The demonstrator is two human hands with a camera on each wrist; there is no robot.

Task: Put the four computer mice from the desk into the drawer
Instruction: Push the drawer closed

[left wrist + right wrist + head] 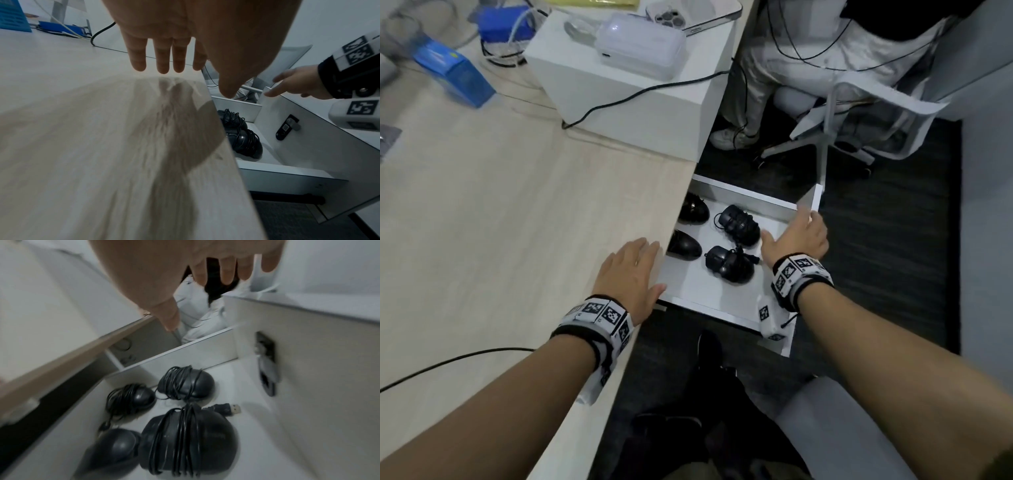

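The white drawer (pixel 709 291) stands pulled out from under the desk's edge. Several black wired mice lie in it, cords wound round them. Two of them (pixel 739 224) (pixel 729 263) show fully; two more (pixel 691 209) (pixel 683 245) sit half under the desktop. The right wrist view shows all of them, the nearest mouse (pixel 189 443) with its USB plug (pixel 232 408) sticking out. My right hand (pixel 798 236) reaches over the drawer's front panel (pixel 308 129) with straight fingers (pixel 269 94) at its top edge, holding nothing. My left hand (pixel 630 270) hovers flat and empty over the desk's edge.
A white box (pixel 626 89) with a power bank (pixel 643 44) and a black cable (pixel 640 94) stands at the desk's far end, blue boxes (pixel 455 75) to its left. Another cable (pixel 448 359) crosses the near desk. A seated person's legs (pixel 750 85) and a chair (pixel 825 137) are beyond the drawer.
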